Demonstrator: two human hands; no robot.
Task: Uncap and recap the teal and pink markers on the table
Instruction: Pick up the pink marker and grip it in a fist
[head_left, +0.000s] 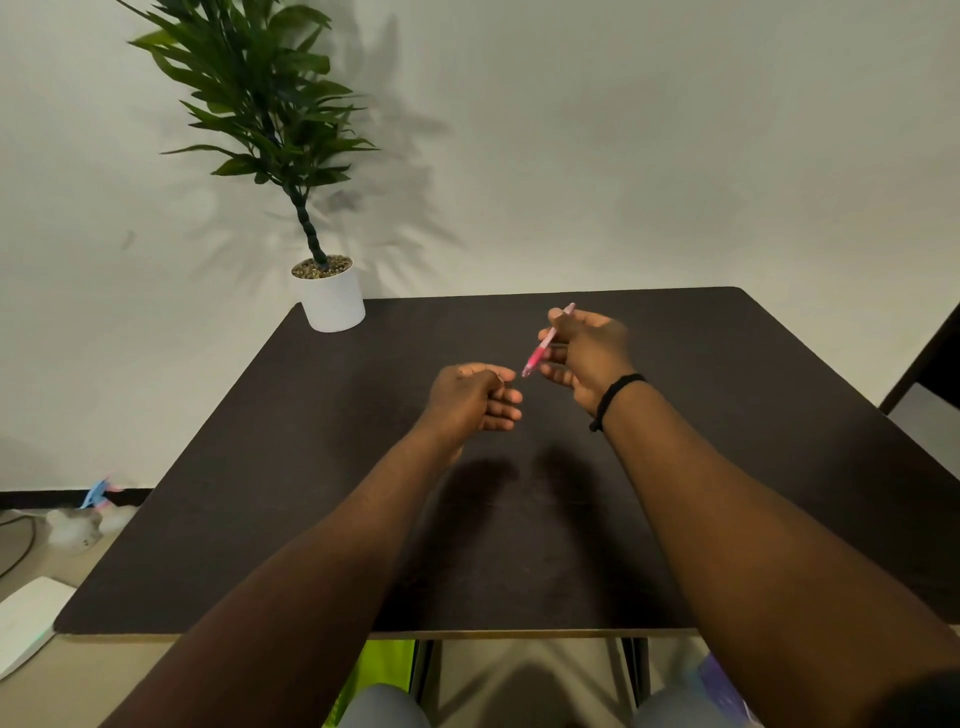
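My right hand (587, 358) holds the pink marker (545, 343) above the middle of the dark table (311, 467). The marker is tilted, its lower end pointing down-left toward my left hand (475, 397) and its pale upper end sticking out past my fingers. My left hand hovers just left of that lower end, thumb and forefinger pinched together and the other fingers curled. Whether a cap sits in that pinch is hidden. A small gap separates the marker's tip from my left fingers. No teal marker is visible.
A potted plant in a white pot (332, 299) stands on the table's far left corner by the wall. A dark chair (930, 358) is at the right edge. White objects and cables (31, 618) lie on the floor to the left.
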